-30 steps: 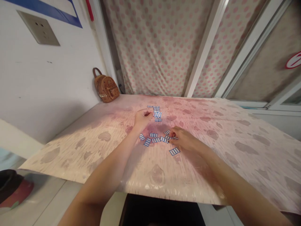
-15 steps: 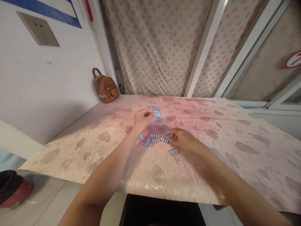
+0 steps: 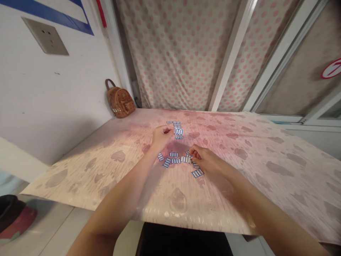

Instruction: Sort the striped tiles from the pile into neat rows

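Observation:
Pinched in my left hand (image 3: 163, 136) is a small blue-and-white striped card (image 3: 179, 132), raised over other cards of the same look. Those form a short column (image 3: 177, 124) on the table behind it. My right hand (image 3: 200, 155) is closed on another striped card (image 3: 186, 159), held by its right edge just above the loose ones. Several loose cards lie scattered nearer me, among them a tilted card (image 3: 167, 163), a flat card (image 3: 174, 154) and a card (image 3: 197, 173) below my right hand. My right fingers partly cover some cards.
A patterned pink and cream cloth (image 3: 106, 185) covers the table. At the far left corner a small brown backpack (image 3: 122, 102) leans against the wall. A dotted curtain (image 3: 176, 53) hangs behind the table, and a black seat (image 3: 183, 241) is below its front edge.
My right hand has shifted slightly left and now holds a card clear of the loose ones. My left hand stays nearly in place with its card.

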`<state>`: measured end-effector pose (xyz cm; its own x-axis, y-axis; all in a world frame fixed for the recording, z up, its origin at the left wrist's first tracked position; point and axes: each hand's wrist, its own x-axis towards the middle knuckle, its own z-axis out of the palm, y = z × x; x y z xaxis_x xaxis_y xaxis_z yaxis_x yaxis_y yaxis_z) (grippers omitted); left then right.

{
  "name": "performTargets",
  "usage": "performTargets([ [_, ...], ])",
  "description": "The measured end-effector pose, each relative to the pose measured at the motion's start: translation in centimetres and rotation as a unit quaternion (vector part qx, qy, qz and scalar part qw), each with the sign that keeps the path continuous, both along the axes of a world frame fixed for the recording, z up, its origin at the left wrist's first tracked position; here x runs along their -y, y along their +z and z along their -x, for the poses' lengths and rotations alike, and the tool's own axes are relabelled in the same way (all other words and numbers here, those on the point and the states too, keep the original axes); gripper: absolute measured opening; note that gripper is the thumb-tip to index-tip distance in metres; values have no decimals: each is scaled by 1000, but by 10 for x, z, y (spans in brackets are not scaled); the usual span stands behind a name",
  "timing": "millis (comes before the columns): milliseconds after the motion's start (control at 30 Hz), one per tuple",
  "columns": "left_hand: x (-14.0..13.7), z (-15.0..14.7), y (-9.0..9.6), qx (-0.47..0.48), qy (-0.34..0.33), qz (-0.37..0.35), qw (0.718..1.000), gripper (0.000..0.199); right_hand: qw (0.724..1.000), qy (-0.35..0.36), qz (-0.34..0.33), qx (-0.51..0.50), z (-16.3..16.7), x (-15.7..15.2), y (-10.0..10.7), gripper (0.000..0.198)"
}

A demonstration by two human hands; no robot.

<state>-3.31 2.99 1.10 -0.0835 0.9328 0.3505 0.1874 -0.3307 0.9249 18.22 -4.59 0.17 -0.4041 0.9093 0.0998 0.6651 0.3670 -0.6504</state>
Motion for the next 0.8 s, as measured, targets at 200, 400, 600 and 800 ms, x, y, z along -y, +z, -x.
performTargets([
  [200,2,-4,-2,8,-14,-1,1000,9,997,-31,-63,-45,-6,-6,2,12],
  [400,18,-19,-2,16,-51,-4,999,8,984,-65,-95,-138,-8,-5,9,22],
  [600,34,-34,-2,-20,-83,-6,996,10,973,-109,-130,-158,-5,-2,13,20],
  [800,43,-43,2,-31,-91,-24,995,9,968,-156,-128,-152,-4,1,20,17],
])
